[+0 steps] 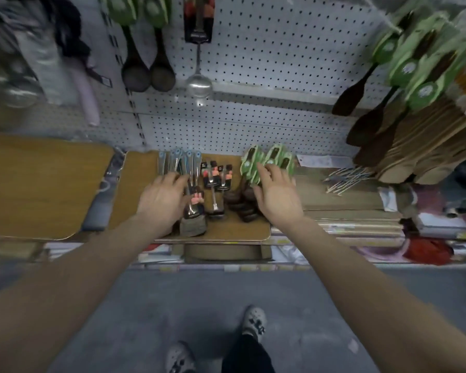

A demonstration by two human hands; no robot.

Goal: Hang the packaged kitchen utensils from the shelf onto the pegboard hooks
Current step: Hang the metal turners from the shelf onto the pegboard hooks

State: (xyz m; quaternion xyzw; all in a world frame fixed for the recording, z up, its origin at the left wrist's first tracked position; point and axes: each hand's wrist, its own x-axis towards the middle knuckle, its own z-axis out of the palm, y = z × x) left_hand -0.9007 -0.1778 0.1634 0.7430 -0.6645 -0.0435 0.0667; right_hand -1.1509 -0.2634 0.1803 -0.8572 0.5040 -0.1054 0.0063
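Note:
Packaged utensils lie in three piles on a wooden board on the shelf. Steel utensils with blue-grey cards are at the left, black-carded ladles in the middle, dark wooden spoons with green cards at the right. My left hand rests over the steel pile, fingers spread on the packages. My right hand reaches onto the green-carded spoons, its fingertips touching a card; no firm grip shows. Above, the white pegboard holds two hanging wooden spoons and one steel ladle.
More green-carded wooden spatulas hang at the right over stacked wooden goods. Loose metal hooks lie on the shelf right of the board. A second wooden board lies at the left. Below are the grey floor and my shoes.

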